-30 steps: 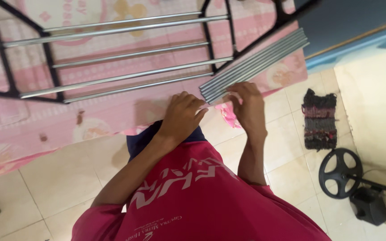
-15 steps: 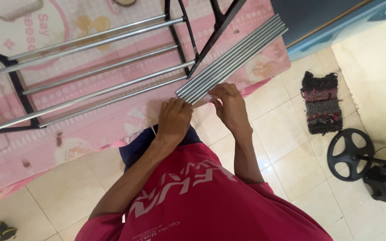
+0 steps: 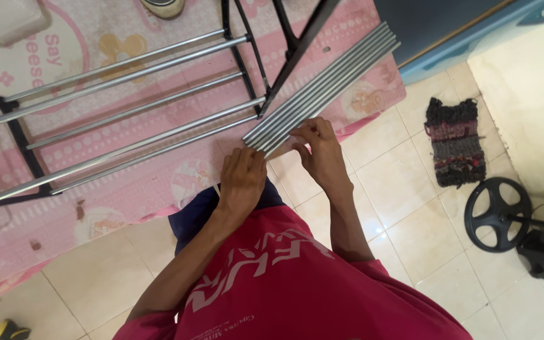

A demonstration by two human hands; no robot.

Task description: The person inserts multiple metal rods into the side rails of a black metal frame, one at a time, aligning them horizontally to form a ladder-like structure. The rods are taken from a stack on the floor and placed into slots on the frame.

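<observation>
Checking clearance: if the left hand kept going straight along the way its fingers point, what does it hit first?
The left hand points up-frame at the near end of the bundle of metal tubes, just past its fingertips. Beyond lies the rack's black frame bar. Depth is unclear, so it might pass underneath.

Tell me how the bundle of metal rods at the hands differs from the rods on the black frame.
The bundle of rods lies packed side by side, touching; the frame rods are spread apart. The bundle is loose, its near end at the left hand and right hand; the frame rods are fixed into the black frame. Both are silvery and lie over the pink mat.
</observation>
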